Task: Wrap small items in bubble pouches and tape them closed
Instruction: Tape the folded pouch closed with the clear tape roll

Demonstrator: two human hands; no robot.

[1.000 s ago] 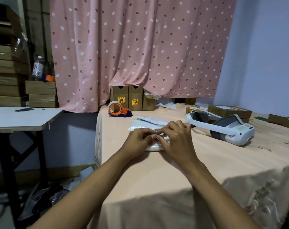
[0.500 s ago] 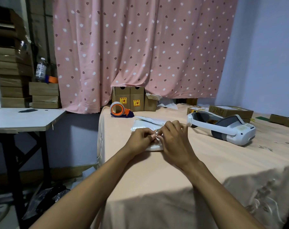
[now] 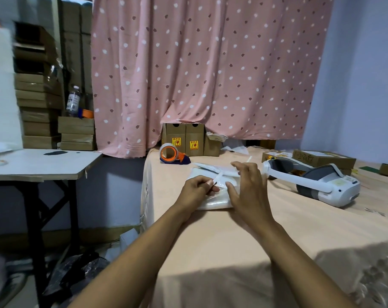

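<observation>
A white bubble pouch (image 3: 213,202) lies flat on the peach tablecloth (image 3: 233,236) near the table's left edge. My left hand (image 3: 196,190) pinches a thin white strip (image 3: 218,176) that rises from the pouch's top flap. My right hand (image 3: 247,185) rests spread on the pouch's right side, fingers apart, pressing it down. An orange tape dispenser (image 3: 172,154) sits behind the pouch toward the curtain. More white pouches (image 3: 207,166) lie just beyond my hands, partly hidden.
A white headset (image 3: 317,182) lies on the table to the right, with flat cardboard boxes (image 3: 324,158) behind it. Two small brown cartons (image 3: 184,142) stand against the pink curtain. A white side table (image 3: 40,165) stands left, with stacked boxes behind.
My hands were pressed together over the pouch. Now they are apart: the left has drawn the strip up and left, and the right has opened flat on the pouch.
</observation>
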